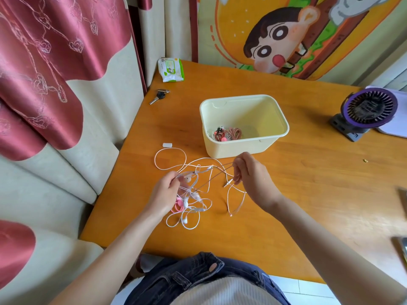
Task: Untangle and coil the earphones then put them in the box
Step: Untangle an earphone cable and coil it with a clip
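A tangle of white and pink earphones (pixel 193 201) lies on the orange table (pixel 308 183), in front of a cream plastic box (pixel 231 148). My left hand (pixel 164 192) grips the knotted bundle at its left side. My right hand (pixel 251 172) pinches a thin cable stretched taut between the two hands, and a jack plug (pixel 226 184) dangles just below its fingers. Loose loops trail toward the box and toward me. Inside the box a coiled reddish-brown earphone set (pixel 229 134) lies in the near left corner.
A key (pixel 159 96) and a wet-wipes pack (pixel 170 69) lie at the table's far left corner. A small white piece (pixel 167 145) sits left of the box. A purple desk fan (pixel 367 111) stands at the right. A sofa and curtain border the table's left.
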The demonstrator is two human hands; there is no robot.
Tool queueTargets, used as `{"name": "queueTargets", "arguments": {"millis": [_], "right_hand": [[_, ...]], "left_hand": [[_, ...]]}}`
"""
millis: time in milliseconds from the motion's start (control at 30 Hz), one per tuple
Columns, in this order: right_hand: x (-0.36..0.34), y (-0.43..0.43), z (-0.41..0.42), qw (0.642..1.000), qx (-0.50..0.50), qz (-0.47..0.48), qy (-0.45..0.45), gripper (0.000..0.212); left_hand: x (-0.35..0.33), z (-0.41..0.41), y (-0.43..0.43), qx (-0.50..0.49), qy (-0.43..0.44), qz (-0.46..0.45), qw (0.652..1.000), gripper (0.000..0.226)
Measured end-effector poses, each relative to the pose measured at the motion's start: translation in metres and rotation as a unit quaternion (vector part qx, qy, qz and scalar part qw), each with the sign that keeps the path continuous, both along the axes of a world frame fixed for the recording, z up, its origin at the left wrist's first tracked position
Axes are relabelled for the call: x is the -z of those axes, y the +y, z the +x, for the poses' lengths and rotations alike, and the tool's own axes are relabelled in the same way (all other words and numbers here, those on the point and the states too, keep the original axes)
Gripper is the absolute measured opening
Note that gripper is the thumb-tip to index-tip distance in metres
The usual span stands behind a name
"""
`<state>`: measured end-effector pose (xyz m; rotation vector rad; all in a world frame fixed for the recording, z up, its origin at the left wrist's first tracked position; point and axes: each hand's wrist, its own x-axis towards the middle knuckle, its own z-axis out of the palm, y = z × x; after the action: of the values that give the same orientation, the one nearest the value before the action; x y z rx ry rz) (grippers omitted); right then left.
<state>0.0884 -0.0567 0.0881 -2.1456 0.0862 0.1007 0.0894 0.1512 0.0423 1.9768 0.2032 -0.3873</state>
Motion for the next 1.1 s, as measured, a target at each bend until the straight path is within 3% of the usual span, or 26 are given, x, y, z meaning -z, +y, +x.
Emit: {"name": "queueTargets", "arguments": {"millis": [200, 367, 500, 600, 700, 833, 933, 1100], "right_hand": [[-0.002, 0.000, 0.005, 0.994, 0.078, 0.058, -0.041, 0.033], [-0.005, 0.004, 0.004, 0.990, 0.088, 0.094, -0.057, 0.032], [-0.009, 0.007, 0.005, 0.992, 0.053, 0.107, -0.034, 0.030], [-0.011, 0.009, 0.003, 0.993, 0.010, 0.112, -0.025, 0.029], [-0.012, 0.012, 0.002, 0.993, -0.035, 0.112, -0.011, 0.030], [-0.015, 0.013, 0.003, 0.990, -0.065, 0.123, -0.006, 0.028], [-0.019, 0.011, 0.005, 0.990, -0.021, 0.136, -0.025, 0.030], [-0.021, 0.007, 0.008, 0.982, 0.036, 0.185, -0.017, 0.032]], "left_hand": [[0.014, 0.003, 0.004, -0.024, 0.060, -0.002, 0.998, 0.028], [0.028, 0.003, 0.006, 0.017, 0.098, 0.032, 0.995, 0.030], [0.021, 0.004, -0.004, 0.009, 0.042, 0.044, 0.998, 0.032], [0.002, 0.003, -0.015, 0.002, -0.054, -0.005, 0.999, 0.035], [-0.022, -0.003, -0.031, 0.077, -0.101, -0.083, 0.988, 0.033], [-0.025, -0.004, -0.047, 0.151, -0.111, -0.112, 0.976, 0.009], [-0.012, -0.003, -0.041, 0.102, -0.077, -0.090, 0.988, 0.013], [0.002, -0.008, -0.027, 0.129, -0.061, -0.021, 0.990, 0.009]]}}
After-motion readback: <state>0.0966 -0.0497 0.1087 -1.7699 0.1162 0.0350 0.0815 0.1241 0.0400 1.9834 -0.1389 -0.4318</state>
